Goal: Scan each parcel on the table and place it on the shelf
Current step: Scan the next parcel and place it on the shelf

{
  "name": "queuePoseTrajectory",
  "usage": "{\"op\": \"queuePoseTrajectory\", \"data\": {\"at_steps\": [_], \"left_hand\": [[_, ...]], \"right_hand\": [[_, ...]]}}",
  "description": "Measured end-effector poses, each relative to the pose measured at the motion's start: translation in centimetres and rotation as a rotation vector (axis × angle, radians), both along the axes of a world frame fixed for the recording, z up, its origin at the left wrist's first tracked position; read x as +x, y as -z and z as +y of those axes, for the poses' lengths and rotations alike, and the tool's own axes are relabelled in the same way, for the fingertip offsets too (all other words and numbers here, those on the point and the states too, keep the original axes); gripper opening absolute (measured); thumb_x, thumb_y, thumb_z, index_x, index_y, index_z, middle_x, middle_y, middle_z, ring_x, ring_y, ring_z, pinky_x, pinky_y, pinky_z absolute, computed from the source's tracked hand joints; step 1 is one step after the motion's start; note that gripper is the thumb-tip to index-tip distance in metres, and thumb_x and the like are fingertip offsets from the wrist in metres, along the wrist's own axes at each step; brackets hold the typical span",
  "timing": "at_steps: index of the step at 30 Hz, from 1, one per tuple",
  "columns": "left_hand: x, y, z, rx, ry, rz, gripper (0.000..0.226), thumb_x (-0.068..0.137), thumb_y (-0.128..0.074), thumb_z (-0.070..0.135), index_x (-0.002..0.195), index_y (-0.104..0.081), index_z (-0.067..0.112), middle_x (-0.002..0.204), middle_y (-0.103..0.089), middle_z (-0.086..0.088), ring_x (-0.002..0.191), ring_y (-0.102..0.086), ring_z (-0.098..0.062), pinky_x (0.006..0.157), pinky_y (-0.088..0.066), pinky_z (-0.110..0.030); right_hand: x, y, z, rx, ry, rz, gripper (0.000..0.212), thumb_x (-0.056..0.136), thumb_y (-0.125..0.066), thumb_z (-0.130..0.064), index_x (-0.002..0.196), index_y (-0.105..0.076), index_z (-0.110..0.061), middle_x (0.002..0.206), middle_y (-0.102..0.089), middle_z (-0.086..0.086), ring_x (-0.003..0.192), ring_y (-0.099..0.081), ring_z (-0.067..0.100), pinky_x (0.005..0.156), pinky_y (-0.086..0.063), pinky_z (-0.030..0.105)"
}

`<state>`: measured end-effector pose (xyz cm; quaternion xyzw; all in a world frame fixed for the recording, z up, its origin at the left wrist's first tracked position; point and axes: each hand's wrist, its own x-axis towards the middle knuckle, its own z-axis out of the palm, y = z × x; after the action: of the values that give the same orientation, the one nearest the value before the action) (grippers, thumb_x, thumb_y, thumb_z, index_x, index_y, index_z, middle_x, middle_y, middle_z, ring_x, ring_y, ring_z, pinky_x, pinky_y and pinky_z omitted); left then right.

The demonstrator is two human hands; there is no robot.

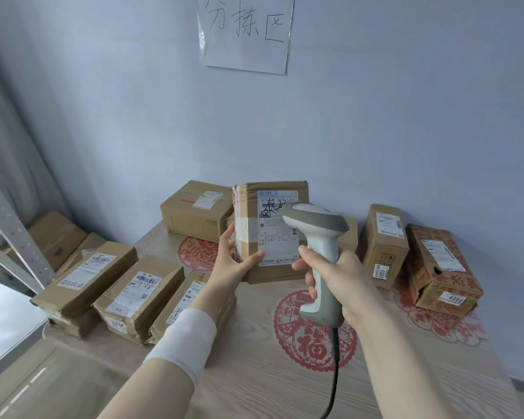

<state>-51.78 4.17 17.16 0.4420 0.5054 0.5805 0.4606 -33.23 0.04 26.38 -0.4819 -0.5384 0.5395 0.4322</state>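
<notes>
Near the tabletop's (390, 367) far edge, the left grip (231, 261) clasps an upright parcel (248, 237), label facing the scanner (321, 255) clenched in the right grip (333, 276).

Near strip of surface (254, 373) bare, wide lane from front edge up to centre. Left blocked: three parcels (139, 297) packed side by side along edge. Right blocked: tall carton (384, 246), printed carton (442, 270) just beside it. Rear box (194, 211) against wall. Held parcel (273, 234) and scanner (321, 255) fill centre gap, cable (335, 373) trailing across near lane.
</notes>
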Motion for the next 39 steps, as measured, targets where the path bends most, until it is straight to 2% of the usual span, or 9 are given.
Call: {"op": "queuePoseTrajectory", "data": {"at_steps": [8,15,20,25,27,30,34,37,39], "left_hand": [[-0.1,0.1,0.0,-0.003,0.004,0.0,0.082,0.08,-0.071,0.012,0.143,-0.021,0.03,0.119,-0.05,0.005,0.102,-0.056,-0.004,0.064,-0.055,-0.018],[-0.8,-0.5,-0.2,0.003,-0.03,-0.047,0.083,0.079,-0.073,0.019,0.144,-0.023,0.03,0.128,-0.049,-0.003,0.104,-0.057,-0.008,0.064,-0.053,-0.015],[-2.4,-2.3,-0.7,0.007,-0.117,-0.156,0.103,0.053,-0.078,0.052,0.142,-0.03,0.033,0.13,-0.056,-0.006,0.111,-0.061,-0.024,0.086,-0.055,-0.044],[-5.5,-4.5,-2.6,0.032,-0.19,-0.266,0.059,0.081,-0.066,0.04,0.133,-0.046,0.022,0.116,-0.066,-0.004,0.089,-0.069,-0.016,0.062,-0.056,-0.027],[-7.0,-5.5,-4.0,0.009,-0.223,-0.276,0.04,0.092,-0.055,0.034,0.129,-0.05,0.019,0.106,-0.068,-0.002,0.077,-0.069,-0.01,0.056,-0.054,-0.022],[-10.1,-6.4,-6.3,-0.024,-0.303,-0.215,0.038,0.093,-0.05,0.036,0.128,-0.051,0.021,0.104,-0.066,0.001,0.075,-0.066,-0.007,0.056,-0.051,-0.02],[-15.2,-6.8,-10.6,-0.075,-0.464,-0.235,0.049,0.087,-0.054,0.049,0.131,-0.05,0.026,0.12,-0.063,-0.006,0.096,-0.063,-0.019,0.075,-0.053,-0.03],[-19.0,-7.2,-14.4,-0.052,-0.591,-0.247,0.045,0.09,-0.049,0.046,0.127,-0.052,0.021,0.11,-0.066,-0.005,0.087,-0.064,-0.015,0.064,-0.051,-0.023],[-22.1,-7.7,-17.0,-0.031,-0.673,-0.269,0.044,0.092,-0.047,0.044,0.127,-0.052,0.019,0.11,-0.067,-0.005,0.087,-0.064,-0.016,0.069,-0.051,-0.026]], "right_hand": [[0.1,0.4,0.1,-0.022,-0.004,-0.023,0.021,0.088,-0.063,-0.021,0.072,-0.062,-0.008,0.066,-0.063,0.011,0.041,-0.043,0.017,0.046,-0.041,0.026],[-0.1,0.3,0.6,0.077,0.043,0.111,0.006,0.087,-0.065,-0.017,0.081,-0.066,-0.017,0.08,-0.073,0.007,0.057,-0.049,0.016,0.046,-0.041,0.028],[-1.1,-0.2,1.6,0.134,0.135,0.204,0.016,0.082,-0.07,-0.015,0.092,-0.058,-0.019,0.088,-0.071,0.006,0.061,-0.055,0.01,0.044,-0.041,0.026],[-4.8,-0.3,3.3,0.126,0.082,0.187,0.033,0.077,-0.076,-0.02,0.102,-0.056,-0.013,0.069,-0.057,-0.007,0.051,-0.056,0.006,0.043,-0.043,0.022],[-7.3,-0.1,3.7,0.104,0.021,0.18,0.042,0.073,-0.077,-0.03,0.107,-0.057,-0.015,0.077,-0.057,-0.004,0.064,-0.057,0.013,0.055,-0.048,0.026],[-11.7,0.2,3.8,0.095,-0.077,0.19,0.063,0.065,-0.077,-0.043,0.117,-0.056,-0.014,0.1,-0.065,-0.003,0.092,-0.061,0.014,0.077,-0.047,0.027],[-18.7,0.3,2.6,0.07,-0.222,0.189,0.042,0.074,-0.077,-0.03,0.108,-0.059,-0.013,0.097,-0.066,0.001,0.087,-0.062,0.017,0.065,-0.047,0.022],[-24.6,0.4,0.8,0.057,-0.356,0.177,0.034,0.074,-0.077,-0.031,0.099,-0.06,-0.016,0.083,-0.063,-0.003,0.073,-0.057,0.016,0.067,-0.047,0.032],[-28.9,0.3,-0.9,0.062,-0.426,0.147,0.031,0.073,-0.076,-0.038,0.094,-0.06,-0.021,0.081,-0.062,-0.006,0.076,-0.058,0.015,0.073,-0.048,0.033]]}}
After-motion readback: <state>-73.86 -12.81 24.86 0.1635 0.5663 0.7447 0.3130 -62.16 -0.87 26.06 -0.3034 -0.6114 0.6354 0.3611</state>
